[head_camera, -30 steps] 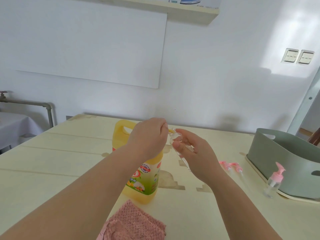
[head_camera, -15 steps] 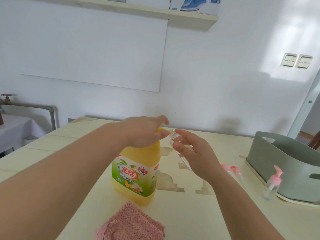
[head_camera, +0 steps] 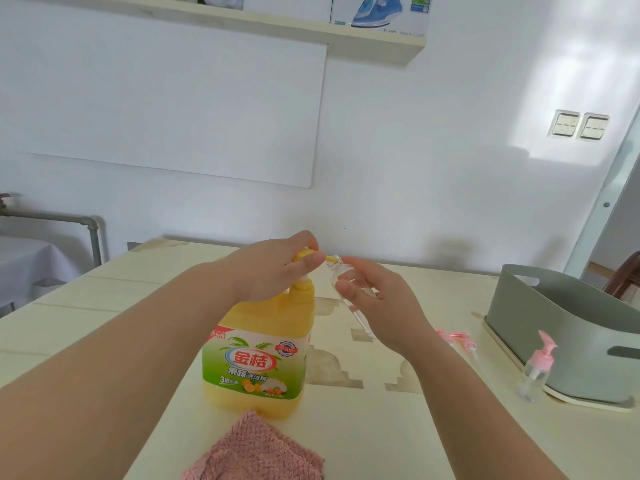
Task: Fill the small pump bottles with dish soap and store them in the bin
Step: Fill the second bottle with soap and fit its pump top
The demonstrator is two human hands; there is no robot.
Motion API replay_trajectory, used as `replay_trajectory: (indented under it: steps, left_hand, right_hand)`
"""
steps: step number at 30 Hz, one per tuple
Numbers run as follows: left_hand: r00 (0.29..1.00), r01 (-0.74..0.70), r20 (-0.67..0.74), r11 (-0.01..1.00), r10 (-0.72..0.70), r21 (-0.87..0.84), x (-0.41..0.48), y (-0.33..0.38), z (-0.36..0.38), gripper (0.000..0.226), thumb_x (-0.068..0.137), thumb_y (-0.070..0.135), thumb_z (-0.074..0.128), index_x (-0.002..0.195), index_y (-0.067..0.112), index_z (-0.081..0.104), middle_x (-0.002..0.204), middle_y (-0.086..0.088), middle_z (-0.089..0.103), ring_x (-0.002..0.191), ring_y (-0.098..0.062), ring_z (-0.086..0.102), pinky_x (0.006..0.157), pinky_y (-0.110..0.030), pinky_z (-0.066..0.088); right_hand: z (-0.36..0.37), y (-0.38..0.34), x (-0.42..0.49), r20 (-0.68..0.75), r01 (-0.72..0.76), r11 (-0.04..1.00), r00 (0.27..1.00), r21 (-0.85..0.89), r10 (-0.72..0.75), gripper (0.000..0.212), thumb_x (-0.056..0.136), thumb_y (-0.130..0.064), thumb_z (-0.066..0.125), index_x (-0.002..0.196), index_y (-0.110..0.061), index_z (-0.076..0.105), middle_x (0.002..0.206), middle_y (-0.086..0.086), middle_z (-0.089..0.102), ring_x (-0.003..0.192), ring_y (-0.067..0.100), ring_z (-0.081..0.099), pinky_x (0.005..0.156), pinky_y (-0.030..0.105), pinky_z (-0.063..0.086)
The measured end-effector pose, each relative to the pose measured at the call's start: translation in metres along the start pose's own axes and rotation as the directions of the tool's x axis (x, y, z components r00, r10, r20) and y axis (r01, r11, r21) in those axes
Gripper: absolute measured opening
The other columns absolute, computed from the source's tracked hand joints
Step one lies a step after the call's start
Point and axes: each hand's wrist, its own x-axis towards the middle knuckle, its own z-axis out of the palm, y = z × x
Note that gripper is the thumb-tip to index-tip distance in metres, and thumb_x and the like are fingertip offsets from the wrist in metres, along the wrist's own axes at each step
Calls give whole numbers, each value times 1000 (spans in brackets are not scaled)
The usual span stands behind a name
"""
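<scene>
A big yellow dish soap bottle (head_camera: 256, 355) with a green label stands mid-table. My left hand (head_camera: 273, 265) lies over its yellow pump head (head_camera: 302, 255), fingers on top and thumb curled under the spout. My right hand (head_camera: 374, 299) grips a small clear bottle (head_camera: 338, 273), tilted, with its open mouth against the spout tip. Whether soap is inside it I cannot tell. Another small clear bottle with a pink pump (head_camera: 536, 368) stands upright beside the grey-green bin (head_camera: 571, 327) at the right.
Loose pink pump tops (head_camera: 455, 338) lie on the table between my right wrist and the bin. A pink knitted cloth (head_camera: 256, 448) lies at the near edge in front of the big bottle. The bin stands on a cream tray (head_camera: 588, 401).
My left hand has lifted slightly, and the pump's neck and white stem now show below it. The right hand still holds the small bottle at the spout. The view tilted up.
</scene>
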Motion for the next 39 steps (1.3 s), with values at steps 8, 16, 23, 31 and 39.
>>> replay_trajectory:
  steps: [8,16,23,31,39]
  left_hand:
    - [998,65,-18,996,-66,-54,4,1,0,40,93,58,22,107,25,39,89,5,62,77,-12,56,74,-34,45]
    - [984,91,-122,950,-133,-299,5,-5,-1,28,87,50,54,96,23,51,84,8,55,73,-8,51,61,-21,37]
    - [979,66,-155,925,-133,-374,6,-7,0,14,84,42,63,89,28,62,94,13,66,93,-5,60,76,-19,44]
    - [967,112,-180,936,-180,-335,5,-6,2,24,78,44,71,99,34,70,92,20,66,89,5,59,70,-11,40]
    - [970,172,-117,943,-212,-284,7,-2,-2,27,72,48,74,94,34,68,90,14,67,87,-3,61,79,-23,48]
  right_hand:
    - [5,3,9,-1,28,999,1000,21,-28,29,90,-30,64,118,-37,59,101,-11,69,92,1,63,83,29,55]
    - [12,5,8,-73,5,1000,997,15,-4,37,91,-32,62,127,-34,52,107,-19,65,99,-6,59,89,20,47]
    - [14,6,2,-111,-1,999,994,42,6,23,87,-32,67,108,-33,57,103,-19,67,99,-6,59,91,27,49]
    - [15,9,-5,-119,-29,998,992,50,34,26,85,-34,69,109,-31,58,99,-19,68,96,-3,61,89,36,52]
    - [15,8,-5,-122,-50,998,991,27,53,23,86,-32,69,102,-38,54,99,-18,67,95,-2,61,90,35,52]
